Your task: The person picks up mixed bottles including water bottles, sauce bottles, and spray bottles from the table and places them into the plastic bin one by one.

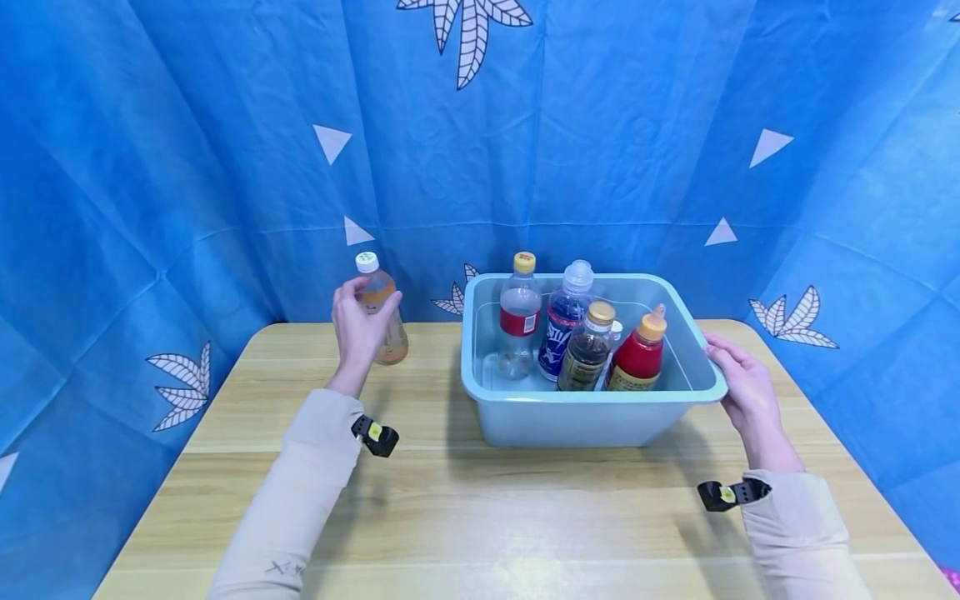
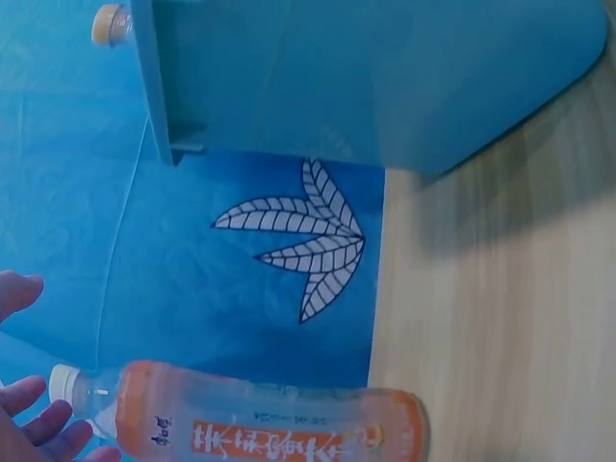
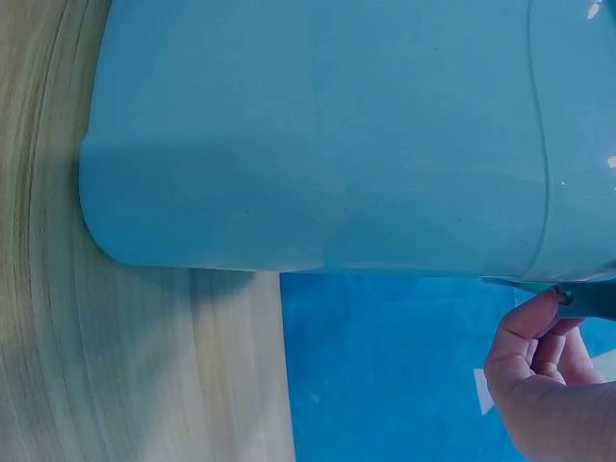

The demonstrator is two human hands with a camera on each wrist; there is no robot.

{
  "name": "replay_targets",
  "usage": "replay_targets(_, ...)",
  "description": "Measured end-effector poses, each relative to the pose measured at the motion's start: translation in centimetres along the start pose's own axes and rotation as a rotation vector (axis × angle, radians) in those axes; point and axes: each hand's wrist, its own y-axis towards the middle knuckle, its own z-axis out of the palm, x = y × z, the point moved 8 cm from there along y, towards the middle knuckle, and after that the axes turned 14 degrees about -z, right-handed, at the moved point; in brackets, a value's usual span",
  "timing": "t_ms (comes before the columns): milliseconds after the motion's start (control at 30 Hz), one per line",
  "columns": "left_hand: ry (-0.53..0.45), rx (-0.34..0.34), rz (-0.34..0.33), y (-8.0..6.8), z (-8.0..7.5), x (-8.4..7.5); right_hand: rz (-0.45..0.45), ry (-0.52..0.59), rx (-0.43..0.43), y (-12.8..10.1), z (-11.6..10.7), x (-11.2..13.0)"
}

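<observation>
Orange bottle gripped at left of frame, bin steadied at right.

Left hand [image 1: 360, 327] wrapped around an upright orange drink bottle [image 1: 381, 310] standing on the wooden counter [image 1: 450, 500], left of centre and apart from the pale blue bin [image 1: 592, 412]. At centre, five bottles crowded upright inside the bin. At right, right hand [image 1: 742, 392] pinching the bin's rim, thumb on top. Likely risks: little free room inside, so a clumsy entry could topple the crowded bottles; loose hold on the rim could let the bin slide.
</observation>
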Motion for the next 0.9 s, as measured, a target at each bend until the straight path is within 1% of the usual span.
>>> replay_targets(67,0.006,-0.008,-0.012,0.5,-0.1,0.0,-0.006,0.006,0.0,-0.8,0.9,1.1)
replay_targets(133,0.013,-0.014,-0.029,1.0,-0.2,0.1,-0.001,-0.009,0.019,-2.2,2.4,2.9)
replay_targets(233,0.019,-0.019,-0.047,1.6,-0.3,0.1,-0.013,0.018,0.001,-4.0,4.2,5.2)
replay_targets(267,0.021,-0.021,-0.051,1.8,-0.3,0.1,-0.007,0.01,0.002,-4.5,4.8,5.9)
replay_targets(333,0.025,-0.022,-0.061,2.1,-0.3,0.1,-0.006,0.039,0.001,-5.2,5.5,6.8)
replay_targets(433,0.021,-0.028,-0.073,2.7,-0.2,0.0,-0.007,0.071,0.003,-5.4,5.8,7.1)
replay_targets(533,0.01,-0.038,-0.091,3.3,-0.2,0.2,-0.01,0.044,0.011,-5.0,5.4,6.4)
replay_targets(567,0.006,-0.041,-0.095,3.6,-0.1,0.2,-0.022,0.054,0.02,-4.4,4.8,5.7)
replay_targets(600,0.002,-0.043,-0.102,3.8,-0.1,0.3,-0.018,0.034,0.017,-4.0,4.4,5.2)
replay_targets(700,0.002,-0.043,-0.119,4.3,0.1,0.6,0.0,-0.006,0.015,-2.3,2.6,3.0)
replay_targets(767,0.008,-0.039,-0.122,4.6,0.2,0.7,-0.012,0.02,0.016,-0.8,1.0,1.0)
replay_targets(800,0.009,-0.035,-0.125,4.7,0.3,0.8,0.007,-0.015,0.013,-0.5,0.7,0.7)
replay_targets(867,0.011,-0.028,-0.125,4.8,0.4,0.9,-0.01,-0.005,0.0,0.0,0.0,0.0)
replay_targets(900,0.011,-0.025,-0.125,4.8,0.4,0.9,-0.013,-0.009,-0.003,-0.2,0.2,0.1)
